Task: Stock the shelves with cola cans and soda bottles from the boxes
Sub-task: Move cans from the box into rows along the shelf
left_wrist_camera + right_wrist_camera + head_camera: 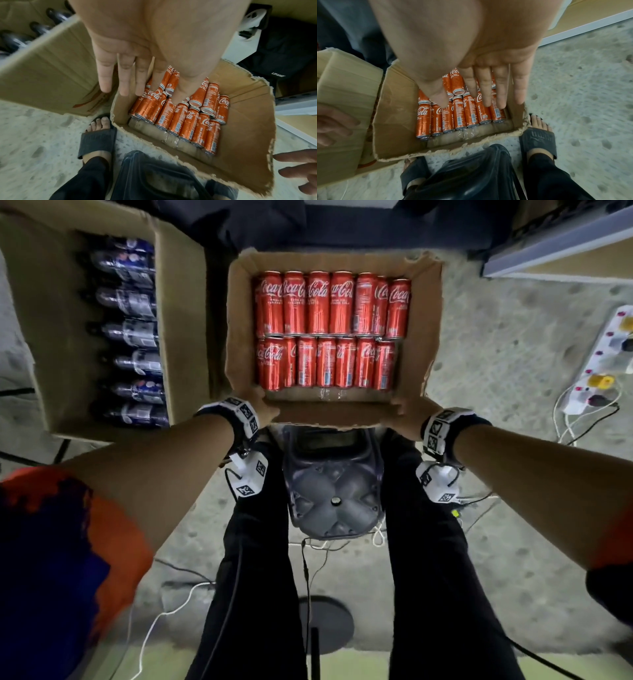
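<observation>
A: Where are the cans (329,330)?
B: In two rows, lying flat in the open box (239,337) on the floor, just beside the bottle box (181,320).
A: Left hand (137,44)?
B: Fingers straight, spread, above the box's near left corner, holding nothing.
A: Right hand (479,47)?
B: The same; flat, fingers extended above the near right corner, empty
</observation>
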Action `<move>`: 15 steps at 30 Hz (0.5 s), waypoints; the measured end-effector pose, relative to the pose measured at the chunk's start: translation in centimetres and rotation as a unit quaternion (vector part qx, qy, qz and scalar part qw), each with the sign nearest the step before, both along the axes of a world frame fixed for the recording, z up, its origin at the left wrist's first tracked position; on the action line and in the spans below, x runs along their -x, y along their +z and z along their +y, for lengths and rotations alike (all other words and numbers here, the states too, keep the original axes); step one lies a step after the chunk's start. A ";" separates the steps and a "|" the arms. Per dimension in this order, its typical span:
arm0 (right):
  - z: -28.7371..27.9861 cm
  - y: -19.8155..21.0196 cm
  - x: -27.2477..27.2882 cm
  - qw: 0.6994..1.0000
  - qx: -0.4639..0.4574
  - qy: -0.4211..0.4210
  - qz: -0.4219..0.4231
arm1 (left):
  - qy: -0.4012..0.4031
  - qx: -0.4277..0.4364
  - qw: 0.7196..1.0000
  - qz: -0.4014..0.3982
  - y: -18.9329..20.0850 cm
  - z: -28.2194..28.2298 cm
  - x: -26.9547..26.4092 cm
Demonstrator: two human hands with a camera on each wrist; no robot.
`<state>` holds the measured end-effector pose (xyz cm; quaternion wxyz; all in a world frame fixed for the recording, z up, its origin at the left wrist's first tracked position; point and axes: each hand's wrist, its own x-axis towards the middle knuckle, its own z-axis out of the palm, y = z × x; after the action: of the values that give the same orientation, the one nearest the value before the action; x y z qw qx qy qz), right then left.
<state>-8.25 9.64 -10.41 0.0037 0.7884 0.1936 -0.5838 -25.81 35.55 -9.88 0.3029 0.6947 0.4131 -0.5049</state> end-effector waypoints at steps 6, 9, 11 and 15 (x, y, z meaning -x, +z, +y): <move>2.9 -7.2 -2.2 1.000 -0.013 -0.003 0.003 | 0.059 -0.042 0.996 -0.043 -6.3 1.3 -2.1; 4.2 -10.8 -3.5 0.999 -0.036 -0.010 -0.013 | 0.072 -0.064 0.994 -0.056 -9.3 1.9 -3.4; 5.0 -13.6 -4.4 0.998 -0.053 -0.009 -0.035 | 0.073 -0.072 0.993 -0.058 -12.3 2.4 -3.9; 7.0 -18.1 -6.2 0.993 -0.076 -0.032 -0.084 | 0.118 -0.099 0.986 -0.060 -18.0 3.2 -4.2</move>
<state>-2.04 16.60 -28.51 -0.0581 0.8387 0.2111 -0.4987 -21.64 38.78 -27.92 0.3143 0.6970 0.5210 -0.3795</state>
